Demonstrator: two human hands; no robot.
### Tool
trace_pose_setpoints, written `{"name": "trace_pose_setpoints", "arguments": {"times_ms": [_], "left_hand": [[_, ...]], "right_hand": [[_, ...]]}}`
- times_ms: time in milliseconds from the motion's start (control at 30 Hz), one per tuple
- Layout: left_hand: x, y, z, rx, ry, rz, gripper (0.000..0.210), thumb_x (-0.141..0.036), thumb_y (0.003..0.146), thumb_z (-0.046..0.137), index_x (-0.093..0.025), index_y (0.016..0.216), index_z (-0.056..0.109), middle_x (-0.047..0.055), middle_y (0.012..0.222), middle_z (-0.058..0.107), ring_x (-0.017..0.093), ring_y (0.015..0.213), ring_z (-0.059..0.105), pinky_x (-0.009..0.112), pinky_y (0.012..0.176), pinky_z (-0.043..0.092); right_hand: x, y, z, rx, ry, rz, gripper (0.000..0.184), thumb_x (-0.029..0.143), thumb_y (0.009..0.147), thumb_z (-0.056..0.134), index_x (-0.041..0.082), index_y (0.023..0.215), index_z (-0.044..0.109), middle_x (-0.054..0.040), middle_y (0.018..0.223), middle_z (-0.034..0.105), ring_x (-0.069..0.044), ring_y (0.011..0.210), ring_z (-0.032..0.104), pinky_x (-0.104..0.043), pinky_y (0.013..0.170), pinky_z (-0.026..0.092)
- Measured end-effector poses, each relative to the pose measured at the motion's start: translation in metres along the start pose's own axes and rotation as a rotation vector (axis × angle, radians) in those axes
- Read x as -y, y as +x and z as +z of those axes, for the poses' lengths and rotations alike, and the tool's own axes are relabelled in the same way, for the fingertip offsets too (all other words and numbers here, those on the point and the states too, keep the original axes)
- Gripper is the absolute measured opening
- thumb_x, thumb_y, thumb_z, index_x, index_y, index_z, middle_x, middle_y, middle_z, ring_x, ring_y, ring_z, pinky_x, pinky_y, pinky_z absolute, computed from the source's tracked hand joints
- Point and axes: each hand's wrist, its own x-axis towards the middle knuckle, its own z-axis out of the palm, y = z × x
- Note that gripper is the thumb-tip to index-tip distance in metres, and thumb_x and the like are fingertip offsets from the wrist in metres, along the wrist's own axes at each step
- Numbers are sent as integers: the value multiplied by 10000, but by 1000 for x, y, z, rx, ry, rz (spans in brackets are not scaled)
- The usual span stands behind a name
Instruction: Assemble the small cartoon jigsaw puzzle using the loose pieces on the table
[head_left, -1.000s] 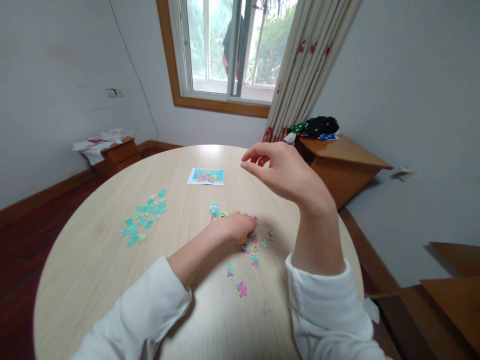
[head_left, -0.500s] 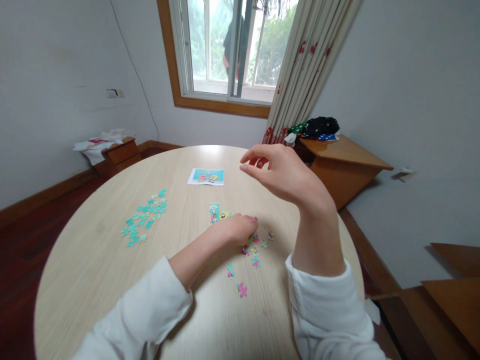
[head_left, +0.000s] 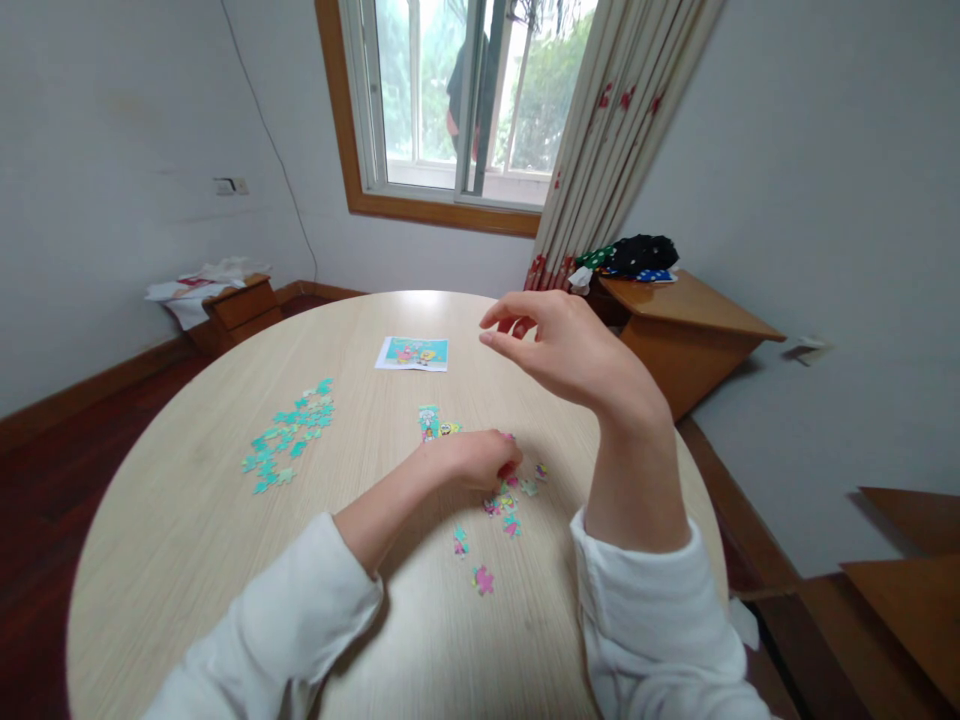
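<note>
One table (head_left: 187,560): round, pale; one window (head_left: 420,90) beyond
Picture sheets (head_left: 412,353): one
Left hand (head_left: 480,460): at puzzle pieces (head_left: 511,526), grip hidden
Right hand (head_left: 562,338): raised, fingers (head_left: 511,298) apart

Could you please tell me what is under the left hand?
Puzzle pieces show on the near side of the left hand; whatever lies directly beneath it is covered.

puzzle section (head_left: 428,420): teal at left, yellow at right, flat, mid-scene, partly hidden | mixed pieces (head_left: 509,504): pink, teal, yellow, flat, to its right and nearer | pink piece (head_left: 484,580): flat, nearest of all | teal pieces (head_left: 264,465): loose spread, some pale green, well apart at left
</note>
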Motion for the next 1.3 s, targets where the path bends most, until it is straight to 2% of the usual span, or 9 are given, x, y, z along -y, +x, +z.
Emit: {"name": "trace_pose_setpoints", "arguments": {"times_ms": [100,200,400,500,600,700,867,1067,1300], "left_hand": [[11,-8,-9,-97,-82,12,171,-71,724,556,-156,841,646,21,780,658,116,651,530,237,580,387],[26,-20,-22,-232,-242,-50,213,-96,758,560,-142,946,650,15,786,660,97,636,535,220,604,414],[56,-41,-40,-841,-698,-83,140,-193,772,612,-103,860,675,52,754,688,129,695,613,278,702,497],[59,-50,-46,-1046,-911,-33,221,-298,732,692,-108,846,689,69,799,715,148,715,647,302,715,527],[55,-59,-53,-1179,-1020,17,319,-384,627,789,-124,791,706,63,759,721,158,693,657,293,688,537],[46,-66,-59,-1253,-1064,51,344,-370,555,844,-130,762,708,51,711,719,147,634,652,274,650,537],[36,-70,-64,-1326,-1044,110,338,-379,553,854,-141,731,693,39,668,713,154,601,663,279,623,550],[34,-75,-66,-1323,-986,136,356,-410,570,849,-136,728,687,58,705,727,171,646,690,302,667,578],[39,-80,-66,-1283,-937,175,349,-405,607,832,-129,779,705,81,772,743,188,683,708,329,699,594]], "right_hand": [[0,0,0,-3,3,3,135,210,831,601,170,847,729,-48,772,696,-152,702,613,-278,684,461],[0,0,0,-4,7,8,139,212,832,599,173,847,732,-53,781,704,-154,705,618,-278,687,465],[-7,7,7,-46,27,3,194,172,856,547,167,852,742,-80,841,734,-171,736,635,-291,710,469],[-11,12,14,-96,70,17,212,148,852,542,163,924,741,-91,881,740,-173,763,648,-298,730,483],[-12,14,20,-98,168,10,236,124,827,566,146,996,729,-92,863,737,-166,756,652,-299,735,499],[-11,15,24,-83,290,-50,244,132,812,589,148,1015,723,-72,820,730,-153,718,645,-295,711,511],[-8,17,27,-111,432,-116,192,149,790,625,154,946,735,-43,764,714,-138,689,634,-283,676,512],[-10,18,29,-182,442,-175,177,138,788,619,167,911,742,-42,822,730,-140,732,651,-289,706,522],[-11,15,28,-200,433,-252,211,129,817,598,190,951,748,-45,895,743,-137,754,661,-294,725,534]]}}
